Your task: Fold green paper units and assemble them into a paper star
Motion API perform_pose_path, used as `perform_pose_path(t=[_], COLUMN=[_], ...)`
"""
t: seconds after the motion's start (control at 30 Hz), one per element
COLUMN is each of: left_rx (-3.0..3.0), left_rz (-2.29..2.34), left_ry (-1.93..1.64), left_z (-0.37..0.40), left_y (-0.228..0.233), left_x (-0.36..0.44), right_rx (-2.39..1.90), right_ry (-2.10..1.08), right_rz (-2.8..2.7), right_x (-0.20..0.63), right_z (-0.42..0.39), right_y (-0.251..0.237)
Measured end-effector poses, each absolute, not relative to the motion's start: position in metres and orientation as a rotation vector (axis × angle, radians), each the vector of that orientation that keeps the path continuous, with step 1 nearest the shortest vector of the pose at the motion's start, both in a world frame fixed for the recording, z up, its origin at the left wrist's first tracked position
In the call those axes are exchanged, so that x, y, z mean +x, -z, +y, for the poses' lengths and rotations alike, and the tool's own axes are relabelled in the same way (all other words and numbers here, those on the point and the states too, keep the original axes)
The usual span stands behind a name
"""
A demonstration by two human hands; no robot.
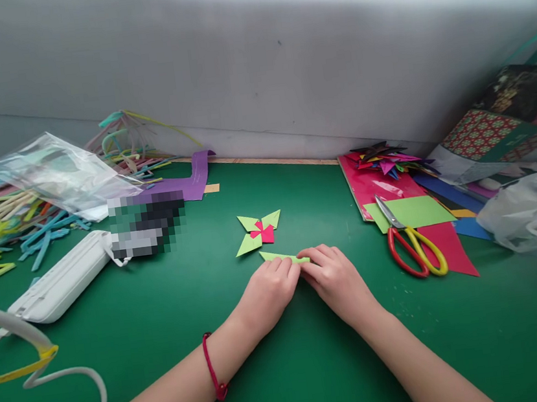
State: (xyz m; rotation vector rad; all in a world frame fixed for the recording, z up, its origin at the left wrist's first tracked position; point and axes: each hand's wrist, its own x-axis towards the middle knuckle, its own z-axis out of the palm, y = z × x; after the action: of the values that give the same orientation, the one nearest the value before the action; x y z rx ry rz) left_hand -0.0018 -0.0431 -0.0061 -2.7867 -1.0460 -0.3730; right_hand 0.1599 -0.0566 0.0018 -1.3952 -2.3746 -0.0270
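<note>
A small folded piece of light green paper point(275, 256) lies low over the green table, gripped at both ends of its near edge. My left hand point(273, 284) has its fingers closed on the paper's middle, and a red cord bracelet circles that wrist. My right hand point(329, 275) pinches the paper's right end, with thumb and fingers together. Just beyond them rests a folded paper star point(266, 232) with light green points and a red-pink centre. The fingertips hide part of the green piece.
Scissors point(402, 233) with red and yellow handles lie right, over green paper point(426, 208) and red sheets. Folded colourful paper pieces point(385, 159) sit behind, near a plastic bag point(533, 207). At left are a white case point(63, 278), pipe cleaners point(48, 238) and purple paper point(193, 187).
</note>
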Motion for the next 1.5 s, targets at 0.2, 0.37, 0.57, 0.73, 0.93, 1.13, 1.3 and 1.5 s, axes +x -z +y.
perform_pose_path(t=[0.2,0.37,0.57,0.73,0.93,1.13,1.3,1.5], left_rx=[-2.739,-2.918,-3.040,-3.098,-3.187,-3.210,-3.158,-3.030], left_rz=[-1.008,-0.834,-0.906,-1.050,-1.527,-1.681,-1.712,-1.307], left_ry=[0.294,0.280,0.554,0.630,0.711,0.698,0.682,0.518], left_z=[-0.052,-0.044,-0.039,-0.033,-0.024,-0.021,-0.020,-0.033], left_y=[0.001,0.001,0.010,0.011,0.009,0.011,0.013,0.012], left_x=[-0.004,-0.021,-0.033,-0.037,-0.032,-0.028,-0.027,-0.028], right_rx=[-1.233,-1.132,-1.149,-1.244,-1.476,-1.626,-1.625,-1.612], right_ry=[-0.142,-0.282,-0.397,-0.568,-0.747,-0.706,-0.655,-0.641], right_rz=[-2.377,-2.321,-2.225,-2.123,-1.909,-1.832,-1.840,-1.839], right_x=[0.167,0.179,0.182,0.179,0.169,0.158,0.156,0.157], right_z=[-0.055,-0.056,-0.056,-0.054,-0.053,-0.058,-0.059,-0.057], right_y=[0.008,0.015,0.016,0.014,0.012,0.013,0.017,0.018])
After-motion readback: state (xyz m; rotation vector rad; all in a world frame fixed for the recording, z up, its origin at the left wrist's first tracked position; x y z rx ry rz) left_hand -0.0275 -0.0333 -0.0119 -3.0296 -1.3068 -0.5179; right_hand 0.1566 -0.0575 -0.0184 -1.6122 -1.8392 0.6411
